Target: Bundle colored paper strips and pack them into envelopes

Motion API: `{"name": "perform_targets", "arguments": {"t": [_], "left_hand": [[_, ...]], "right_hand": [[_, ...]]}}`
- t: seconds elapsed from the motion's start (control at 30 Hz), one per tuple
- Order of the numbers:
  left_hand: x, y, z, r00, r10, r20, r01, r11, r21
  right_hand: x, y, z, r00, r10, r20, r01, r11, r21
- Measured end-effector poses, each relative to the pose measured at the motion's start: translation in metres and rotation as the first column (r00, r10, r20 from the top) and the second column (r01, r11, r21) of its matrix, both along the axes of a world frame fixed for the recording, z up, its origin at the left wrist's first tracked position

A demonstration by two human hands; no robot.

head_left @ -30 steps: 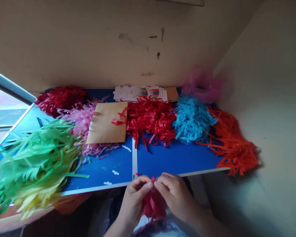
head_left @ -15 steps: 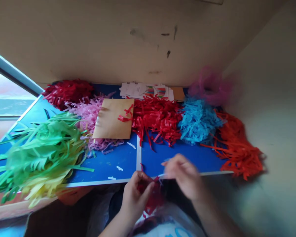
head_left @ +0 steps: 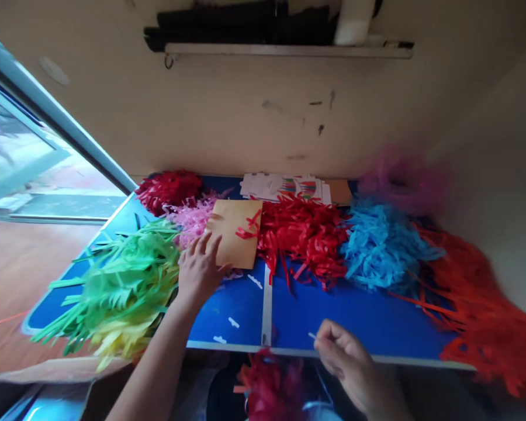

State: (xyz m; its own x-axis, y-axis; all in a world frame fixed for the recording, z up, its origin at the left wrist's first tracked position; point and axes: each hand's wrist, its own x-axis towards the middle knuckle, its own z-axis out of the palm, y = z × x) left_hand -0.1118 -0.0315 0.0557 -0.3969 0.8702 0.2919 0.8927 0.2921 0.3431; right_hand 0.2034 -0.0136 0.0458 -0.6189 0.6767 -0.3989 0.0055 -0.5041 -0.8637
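Note:
My left hand reaches out over the blue table, fingers spread, resting at the pink paper strips beside the lower left corner of a brown envelope. It holds nothing. My right hand stays at the table's near edge, fingers curled in a pinch on a thin white stick whose tip pokes out at the left. A red fringed paper bundle lies below the table edge between my arms, held by neither hand.
Heaps of cut paper strips cover the table: green and yellow at left, dark red at the back, red in the middle, blue, orange and pink at right. White printed cards lie by the wall.
Both hands let go of the red bundle. My left hand went forward and left to the pink strips by the envelope. My right hand drew apart with the thin stick. The camera tilted up.

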Motion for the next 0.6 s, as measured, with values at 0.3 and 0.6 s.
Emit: {"name": "perform_targets", "arguments": {"t": [0.3,0.6], "left_hand": [[-0.045,0.022,0.0,0.928,-0.298,-0.224,0.267,0.95,-0.162],[-0.039,0.08,0.083,0.94,0.318,-0.123,-0.259,0.901,0.348]], "right_hand": [[0.002,0.002,-0.034,0.997,0.014,0.073,-0.012,0.999,-0.034],[-0.005,-0.003,-0.037,0.981,-0.141,0.137,0.157,0.98,-0.12]]}}
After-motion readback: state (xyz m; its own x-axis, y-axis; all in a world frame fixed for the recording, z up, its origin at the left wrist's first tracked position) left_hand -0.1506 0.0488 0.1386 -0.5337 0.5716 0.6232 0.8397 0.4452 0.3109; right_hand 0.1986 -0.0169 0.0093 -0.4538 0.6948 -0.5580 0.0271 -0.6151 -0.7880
